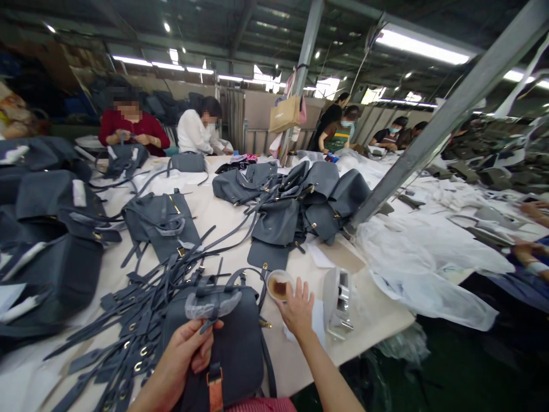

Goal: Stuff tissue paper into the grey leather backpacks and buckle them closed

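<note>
My left hand [195, 343] is closed in a pinch on the end of a dark grey strap [206, 326]. Under it lies a dark grey bag [240, 337] with an orange-brown piece at its front buckle and clear plastic wrapped round its handle [214, 306]. My right hand [299, 306] reaches to a small round tub [271, 280] with brown stuff in it. Its fingers are spread at the tub's right rim; whether a fingertip dips in cannot be made out. Left of the bag, many loose straps [128, 332] with gold-coloured eyelets lie in a heap.
Dark grey bags [295, 200] are piled mid-table, more [55, 240] at the left. A clear plastic holder [338, 300] stands right of my hand. A slanted metal post [429, 131] rises beside plastic sheeting [420, 252]. Several people work across the table [377, 326].
</note>
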`<state>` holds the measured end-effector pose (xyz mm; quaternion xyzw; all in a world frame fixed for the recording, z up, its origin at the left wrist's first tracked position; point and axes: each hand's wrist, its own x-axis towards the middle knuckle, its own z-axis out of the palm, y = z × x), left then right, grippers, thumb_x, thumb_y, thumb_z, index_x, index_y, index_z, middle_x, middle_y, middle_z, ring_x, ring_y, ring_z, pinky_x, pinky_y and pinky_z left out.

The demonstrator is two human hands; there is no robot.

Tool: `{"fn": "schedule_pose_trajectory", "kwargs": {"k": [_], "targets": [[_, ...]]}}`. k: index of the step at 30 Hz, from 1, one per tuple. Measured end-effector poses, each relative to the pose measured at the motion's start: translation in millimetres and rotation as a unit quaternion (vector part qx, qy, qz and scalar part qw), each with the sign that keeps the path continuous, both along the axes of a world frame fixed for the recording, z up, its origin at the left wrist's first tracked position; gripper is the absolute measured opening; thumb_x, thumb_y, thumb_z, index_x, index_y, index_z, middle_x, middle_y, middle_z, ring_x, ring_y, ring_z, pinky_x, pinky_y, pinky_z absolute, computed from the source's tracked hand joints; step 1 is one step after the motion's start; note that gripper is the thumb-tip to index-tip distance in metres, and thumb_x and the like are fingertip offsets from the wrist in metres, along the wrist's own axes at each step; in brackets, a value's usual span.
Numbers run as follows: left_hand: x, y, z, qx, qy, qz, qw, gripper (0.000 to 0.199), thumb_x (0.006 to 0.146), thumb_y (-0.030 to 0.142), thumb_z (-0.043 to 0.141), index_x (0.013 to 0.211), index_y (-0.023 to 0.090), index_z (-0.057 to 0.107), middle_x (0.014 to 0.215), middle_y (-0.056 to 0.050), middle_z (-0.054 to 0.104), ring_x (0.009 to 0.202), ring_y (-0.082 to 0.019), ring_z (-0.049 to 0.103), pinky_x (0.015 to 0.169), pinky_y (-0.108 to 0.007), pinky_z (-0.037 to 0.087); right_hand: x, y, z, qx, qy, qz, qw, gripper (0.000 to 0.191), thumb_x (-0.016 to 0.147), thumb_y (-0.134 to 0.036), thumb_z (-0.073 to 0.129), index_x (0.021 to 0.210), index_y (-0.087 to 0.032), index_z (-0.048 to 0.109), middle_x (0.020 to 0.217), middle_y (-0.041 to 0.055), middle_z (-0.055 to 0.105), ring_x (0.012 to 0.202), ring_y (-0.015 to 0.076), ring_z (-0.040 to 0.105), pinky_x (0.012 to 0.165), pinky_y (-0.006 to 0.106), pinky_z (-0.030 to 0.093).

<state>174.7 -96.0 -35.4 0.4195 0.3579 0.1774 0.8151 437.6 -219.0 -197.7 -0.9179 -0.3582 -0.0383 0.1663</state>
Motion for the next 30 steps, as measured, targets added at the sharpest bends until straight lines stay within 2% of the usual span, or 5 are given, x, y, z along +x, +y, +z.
{"fn": "schedule_pose_trajectory", "kwargs": {"k": [5, 9, 16, 24, 30], "targets": [[3.4, 3.2, 0.2, 0.01, 0.01, 0.011, 1.0, 0.044, 0.062, 0.049, 0.081, 0.078, 0.011, 0.065, 0.046, 0.009, 0.037, 0.039, -0.002, 0.024, 0.04, -0.019, 0.017, 11.4, 23.6, -7.2, -0.054, -0.033, 0.022, 0.998, 0.026, 0.084, -0.027, 0.06, 0.103, -0.014, 0.071, 0.145, 0.0217, 0.045, 0.138, 0.0421, 0.031, 0.109, 0.061, 0.016], [5.9, 6.9, -1.1, 0.011, 0.011, 0.018, 1.0, 0.042, 0.062, 0.047, 0.081, 0.077, 0.012, 0.064, 0.046, 0.009, 0.038, 0.039, -0.003, 0.026, 0.04, -0.018, 0.018, 18.6, 1.4, -8.6, -0.068, -0.061, 0.007, 0.996, 0.033, 0.091, -0.032, 0.05, 0.119, -0.023, 0.064, 0.152, 0.014, 0.037, 0.14, 0.0311, 0.031, 0.11, 0.049, 0.024], [8.8, 10.2, -1.1, -0.01, 0.01, 0.012, 1.0, 0.044, 0.06, 0.047, 0.082, 0.081, 0.012, 0.065, 0.045, 0.009, 0.038, 0.039, -0.003, 0.026, 0.041, -0.018, 0.018, 8.9, -55.9, -32.9, -0.12, -0.079, -0.094, 0.985, 0.034, 0.092, -0.024, 0.045, 0.117, -0.012, 0.065, 0.137, 0.0257, 0.052, 0.125, 0.0394, 0.048, 0.102, 0.054, 0.029], [8.7, 11.3, 1.1, 0.007, 0.006, 0.007, 1.0, 0.04, 0.065, 0.044, 0.08, 0.08, 0.012, 0.062, 0.047, 0.009, 0.037, 0.04, -0.003, 0.027, 0.041, -0.02, 0.018, 10.5, -51.7, -32.8, -0.126, -0.058, -0.09, 0.986, 0.022, 0.088, -0.019, 0.049, 0.094, -0.022, 0.07, 0.135, 0.0137, 0.056, 0.105, 0.031, 0.061, 0.085, 0.042, 0.043], [8.0, 11.3, 1.2, -0.001, -0.015, 0.001, 1.0, 0.04, 0.064, 0.044, 0.081, 0.077, 0.013, 0.06, 0.047, 0.008, 0.041, 0.039, -0.004, 0.03, 0.041, -0.02, 0.019, 22.6, -58.7, -30.2, -0.12, -0.041, -0.081, 0.989, 0.028, 0.091, -0.016, 0.042, 0.102, -0.021, 0.067, 0.122, 0.0121, 0.06, 0.096, 0.0206, 0.064, 0.076, 0.028, 0.045]]}}
